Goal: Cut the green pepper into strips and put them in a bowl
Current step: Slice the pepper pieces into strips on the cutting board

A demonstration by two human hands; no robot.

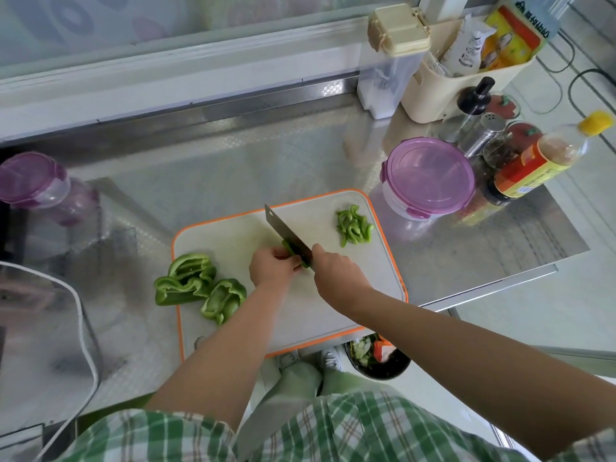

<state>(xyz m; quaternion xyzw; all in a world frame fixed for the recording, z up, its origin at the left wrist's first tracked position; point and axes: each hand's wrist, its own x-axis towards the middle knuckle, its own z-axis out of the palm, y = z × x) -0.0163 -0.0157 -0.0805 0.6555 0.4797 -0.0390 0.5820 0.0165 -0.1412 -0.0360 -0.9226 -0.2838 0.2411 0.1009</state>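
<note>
Green pepper pieces (196, 288) lie at the white cutting board's (350, 295) left edge on the steel table (233, 175). The left hand (271, 268), fingers curled, pins a pepper piece (293, 253) mid-board; the right hand (336, 271) grips the knife (286, 233), fingers wrapped round its handle. Cut strips (354, 228) lie at the board's far right, near a purple-lidded container (428, 176), contents unclear

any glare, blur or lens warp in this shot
Head view: strong wide-angle warp, the counter edges bow; soft glare and reflections on the steel counter; light is even, shadows faint; the left hand on the pepper piece looks slightly motion-blurred; the cut strips stay fairly sharp.
</note>
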